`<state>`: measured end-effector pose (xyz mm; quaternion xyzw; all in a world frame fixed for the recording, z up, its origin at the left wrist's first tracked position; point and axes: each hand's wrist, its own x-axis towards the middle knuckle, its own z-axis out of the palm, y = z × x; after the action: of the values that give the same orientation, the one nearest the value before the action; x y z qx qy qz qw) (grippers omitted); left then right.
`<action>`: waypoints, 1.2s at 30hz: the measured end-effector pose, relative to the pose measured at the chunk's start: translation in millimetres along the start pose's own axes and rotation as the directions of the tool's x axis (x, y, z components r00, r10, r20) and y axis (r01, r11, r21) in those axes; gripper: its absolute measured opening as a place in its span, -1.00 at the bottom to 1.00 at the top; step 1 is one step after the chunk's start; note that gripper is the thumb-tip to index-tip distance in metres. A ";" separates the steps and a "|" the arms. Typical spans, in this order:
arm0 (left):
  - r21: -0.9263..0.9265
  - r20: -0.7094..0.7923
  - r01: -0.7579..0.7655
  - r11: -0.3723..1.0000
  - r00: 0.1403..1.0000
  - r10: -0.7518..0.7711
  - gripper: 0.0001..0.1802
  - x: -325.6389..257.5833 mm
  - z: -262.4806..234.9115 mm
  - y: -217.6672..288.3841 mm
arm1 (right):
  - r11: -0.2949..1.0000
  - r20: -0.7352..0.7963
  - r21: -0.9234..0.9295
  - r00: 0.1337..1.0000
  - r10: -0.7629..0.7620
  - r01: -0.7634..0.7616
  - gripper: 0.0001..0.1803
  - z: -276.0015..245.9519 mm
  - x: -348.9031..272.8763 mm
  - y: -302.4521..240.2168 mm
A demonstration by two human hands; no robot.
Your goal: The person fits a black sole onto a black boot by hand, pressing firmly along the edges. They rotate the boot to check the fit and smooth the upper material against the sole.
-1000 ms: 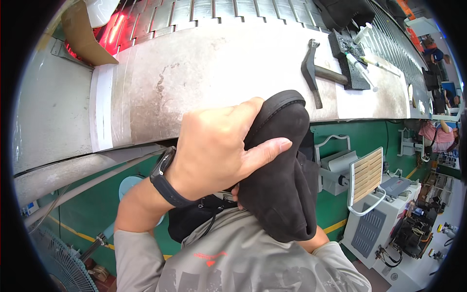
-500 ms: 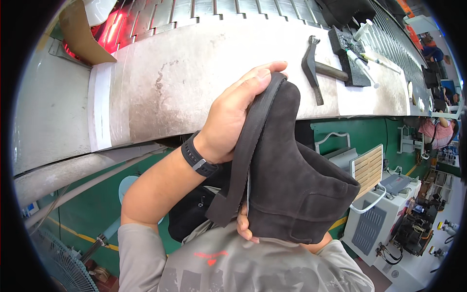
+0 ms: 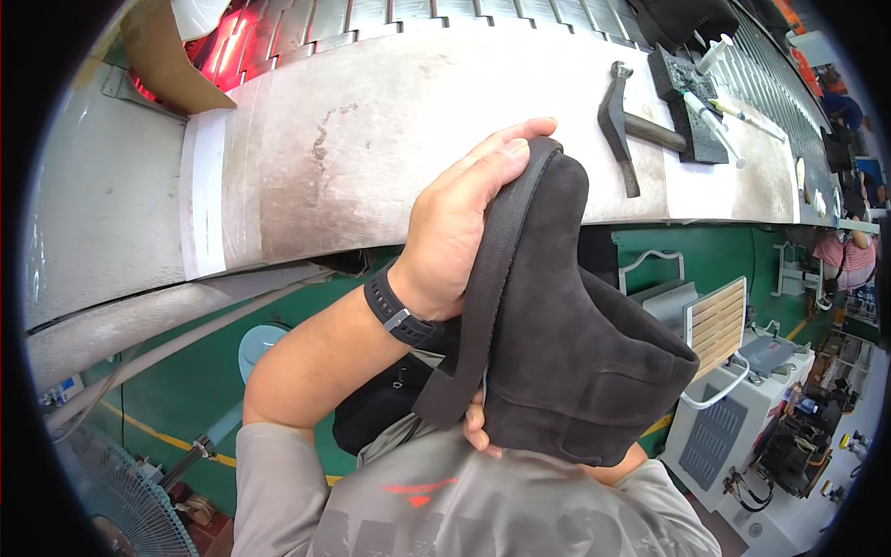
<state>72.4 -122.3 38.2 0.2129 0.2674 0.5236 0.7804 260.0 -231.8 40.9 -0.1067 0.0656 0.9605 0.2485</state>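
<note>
Left hand [image 3: 459, 232] clamped over toe end of dark suede boot [image 3: 566, 343], pressing sole strip [image 3: 483, 297] to upper. Right hand [image 3: 478, 429] mostly hidden under heel, fingertips showing; grip unclear. Boot held near chest, long axis near-far, toe toward far workbench [image 3: 306, 158]. Hammer [image 3: 624, 130] far right, untouched.

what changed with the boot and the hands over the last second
The dark suede boot was turned: a second ago the left hand lay across it, covering the front; now that hand grips the sole edge at the toe, with the sole strip and open shaft showing. The right hand stays underneath, mostly hidden. The hammer on the workbench has not moved.
</note>
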 end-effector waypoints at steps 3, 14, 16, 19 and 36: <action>-0.007 0.003 0.002 1.000 1.000 -0.002 -0.44 0.5 2.3 0.1 | 0.992 -0.062 -0.063 0.992 -0.113 0.109 -0.28 28.0 -1.8 -17.1; 0.110 -0.059 -0.020 0.994 0.998 0.027 -0.43 -8.2 2.7 -0.8 | 0.706 -0.395 -0.687 0.904 -0.165 -0.171 -0.32 30.3 -4.9 -12.8; 0.146 -0.081 -0.033 0.989 0.996 0.045 -0.43 -19.2 0.0 -0.2 | 0.674 -0.375 -0.733 0.881 -0.290 -0.090 -0.33 31.6 -10.0 -19.0; 0.732 -0.030 -0.018 0.681 0.998 0.058 -0.40 -58.0 7.9 18.2 | 0.503 -0.349 -0.859 0.823 -0.448 -0.091 -0.35 24.8 -15.6 -20.3; 0.712 -0.074 0.145 0.687 0.989 -0.131 -0.59 -62.0 9.5 24.4 | 0.872 -0.353 -0.489 0.915 -0.195 -0.003 -0.56 33.9 -5.1 -23.4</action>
<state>42.3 -171.7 72.5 0.4739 0.4717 0.3203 0.6711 270.0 -207.8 73.3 -0.3578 -0.1314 0.8916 0.2444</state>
